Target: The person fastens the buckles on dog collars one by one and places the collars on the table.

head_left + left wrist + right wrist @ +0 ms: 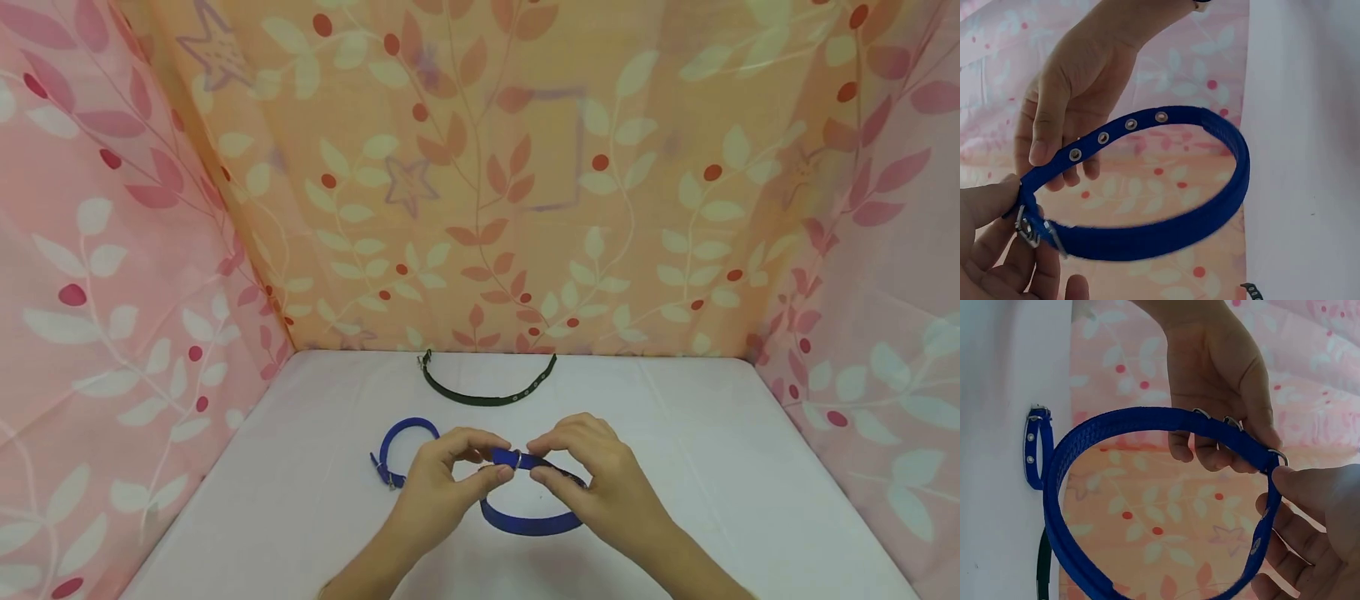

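A blue collar [533,526] with a metal buckle is bent into a loop between both hands, over the white table. My left hand [442,483] pinches it by the buckle [1027,230], thumb on one side and fingers on the other. On the opposite side my right hand [611,471] pinches the strap near a metal ring [1279,456], close to the left fingertips. Metal eyelets [1103,138] line the strap's holed part. A smaller blue collar [410,422], closed into a ring with its buckle, lies left of the left hand.
Farther back on the white table [675,408] lies a dark green collar [480,401], opened out in a curve, its buckle at the left end and eyelets toward the right. Patterned cloth walls [480,250] stand at the back and both sides.
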Demonstrator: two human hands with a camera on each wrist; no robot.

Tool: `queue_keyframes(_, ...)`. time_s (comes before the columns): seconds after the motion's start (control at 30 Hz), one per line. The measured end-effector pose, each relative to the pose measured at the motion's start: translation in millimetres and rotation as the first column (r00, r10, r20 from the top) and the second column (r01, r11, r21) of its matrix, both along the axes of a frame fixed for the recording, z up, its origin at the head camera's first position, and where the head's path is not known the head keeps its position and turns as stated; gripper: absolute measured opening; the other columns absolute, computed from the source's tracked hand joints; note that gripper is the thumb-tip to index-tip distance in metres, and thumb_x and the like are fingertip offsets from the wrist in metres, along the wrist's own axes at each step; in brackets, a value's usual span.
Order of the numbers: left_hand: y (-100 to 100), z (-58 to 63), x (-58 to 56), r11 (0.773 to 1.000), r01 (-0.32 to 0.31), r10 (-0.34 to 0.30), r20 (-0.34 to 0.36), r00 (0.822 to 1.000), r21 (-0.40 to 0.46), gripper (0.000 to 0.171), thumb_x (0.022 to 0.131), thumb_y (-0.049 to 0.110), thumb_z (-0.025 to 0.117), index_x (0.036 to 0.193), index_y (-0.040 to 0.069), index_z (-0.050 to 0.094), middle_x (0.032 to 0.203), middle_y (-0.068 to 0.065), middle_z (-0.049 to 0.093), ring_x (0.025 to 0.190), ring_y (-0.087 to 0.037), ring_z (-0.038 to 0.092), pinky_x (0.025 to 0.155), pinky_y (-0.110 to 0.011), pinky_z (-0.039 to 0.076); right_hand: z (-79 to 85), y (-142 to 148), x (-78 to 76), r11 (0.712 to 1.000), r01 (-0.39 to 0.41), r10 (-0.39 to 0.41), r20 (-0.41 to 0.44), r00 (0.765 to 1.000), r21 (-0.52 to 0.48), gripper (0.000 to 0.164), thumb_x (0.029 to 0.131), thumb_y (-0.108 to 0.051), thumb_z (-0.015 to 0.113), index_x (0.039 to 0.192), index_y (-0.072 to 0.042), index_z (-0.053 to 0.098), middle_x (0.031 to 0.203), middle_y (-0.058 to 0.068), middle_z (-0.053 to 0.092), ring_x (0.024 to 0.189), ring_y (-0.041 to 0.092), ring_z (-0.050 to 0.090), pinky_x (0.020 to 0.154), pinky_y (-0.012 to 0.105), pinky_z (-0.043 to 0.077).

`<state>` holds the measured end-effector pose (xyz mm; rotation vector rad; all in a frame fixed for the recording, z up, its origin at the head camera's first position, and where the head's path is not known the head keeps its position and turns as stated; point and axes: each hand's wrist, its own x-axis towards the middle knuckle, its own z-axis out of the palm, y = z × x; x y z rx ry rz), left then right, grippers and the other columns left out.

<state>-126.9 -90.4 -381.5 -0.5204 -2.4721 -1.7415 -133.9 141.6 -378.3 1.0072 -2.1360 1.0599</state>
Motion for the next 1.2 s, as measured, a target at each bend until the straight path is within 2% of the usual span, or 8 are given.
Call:
queue_keyframes(0.13,2,-1.2,1.8,0.999,-0.031,0.030,-0.026,0.999,-0.036,0.019,0.087,0.037,0.082,0.105,0.037,0.075,0.100,0.018,0.071,0.105,-0.012,0.062,0.095,-0.038,0.048,-2.2,-4,0.9,1.000,-0.019,0.019,-0.016,1.000,-0.010,0.035,0.082,-0.014,0.087,0.113,-0.022,0.072,0.107,-0.012,0.070,0.107,0.011,0.061,0.098,0.023,0.043)
queue_keyframes(0.3,4,-3.1,2.3,1.000,-0.010,0.009,-0.058,0.998,-0.014,0.020,0.086,0.034,0.084,0.105,0.033,0.077,0.098,0.019,0.072,0.103,-0.009,0.065,0.096,-0.037,0.047,-4.7,-7,1.9,0.999,-0.014,0.012,-0.056,0.998,-0.036,0.035,0.081,-0.015,0.087,0.111,-0.021,0.072,0.106,-0.012,0.070,0.107,0.011,0.062,0.099,0.024,0.041)
queue_keyframes(0.6,6,-2.6,2.7,1.000,-0.004,0.005,-0.095,0.995,0.010,0.018,0.084,0.029,0.085,0.101,0.034,0.079,0.095,0.017,0.074,0.100,-0.010,0.067,0.092,-0.031,0.053,-5.0,-11,3.6,0.998,0.001,-0.005,-0.065,0.998,-0.062,0.037,0.079,-0.016,0.089,0.110,-0.022,0.072,0.105,-0.011,0.071,0.105,0.012,0.062,0.099,0.025,0.041)
queue_keyframes(0.8,3,-0.8,1.4,0.999,0.029,-0.024,-0.119,0.993,0.039,0.017,0.085,0.026,0.084,0.102,0.028,0.080,0.097,0.013,0.075,0.098,-0.012,0.069,0.089,-0.030,0.056,-3.2,-12,4.0,0.999,-0.002,0.000,-0.033,0.999,-0.051,0.036,0.079,-0.012,0.088,0.110,-0.023,0.071,0.105,-0.013,0.070,0.105,0.011,0.062,0.098,0.027,0.042)
queue_keyframes(0.93,-1,3.1,-0.3,1.000,-0.008,0.010,-0.076,0.997,0.026,0.020,0.085,0.027,0.085,0.103,0.033,0.079,0.095,0.015,0.075,0.101,-0.011,0.068,0.096,-0.038,0.053,-3.3,-9,2.0,0.999,0.034,-0.034,-0.006,0.999,-0.030,0.037,0.078,-0.009,0.085,0.109,-0.023,0.070,0.105,-0.014,0.069,0.104,0.009,0.061,0.095,0.028,0.042)
queue_keyframes(1.03,-6,5.8,-1.7,0.998,-0.049,0.051,-0.045,0.998,0.039,0.022,0.086,0.026,0.083,0.105,0.036,0.077,0.096,0.016,0.076,0.107,-0.010,0.067,0.103,-0.050,0.047,-3.1,-5,-0.6,0.998,0.060,-0.060,0.018,0.998,-0.018,0.037,0.078,-0.009,0.085,0.109,-0.022,0.070,0.106,-0.014,0.069,0.104,0.008,0.061,0.095,0.028,0.042)
queue_keyframes(1.1,-10,7.3,-2.7,0.994,-0.071,0.073,-0.027,0.997,0.079,0.023,0.087,0.024,0.082,0.107,0.035,0.076,0.097,0.014,0.077,0.111,-0.010,0.066,0.110,-0.058,0.041,-2.8,-2,-2.3,0.997,0.071,-0.071,0.039,0.997,-0.014,0.038,0.078,-0.009,0.085,0.109,-0.023,0.069,0.106,-0.015,0.069,0.105,0.008,0.061,0.096,0.028,0.042)
queue_keyframes(1.2,-14,8.7,-4.6,0.982,-0.066,0.071,-0.027,0.997,0.175,0.023,0.088,0.020,0.081,0.109,0.028,0.076,0.098,0.006,0.078,0.115,-0.015,0.067,0.116,-0.063,0.033,-2.0,2,-3.8,0.997,0.080,-0.079,0.072,0.994,-0.006,0.039,0.079,-0.009,0.085,0.110,-0.025,0.069,0.106,-0.014,0.070,0.107,0.008,0.061,0.096,0.029,0.042)
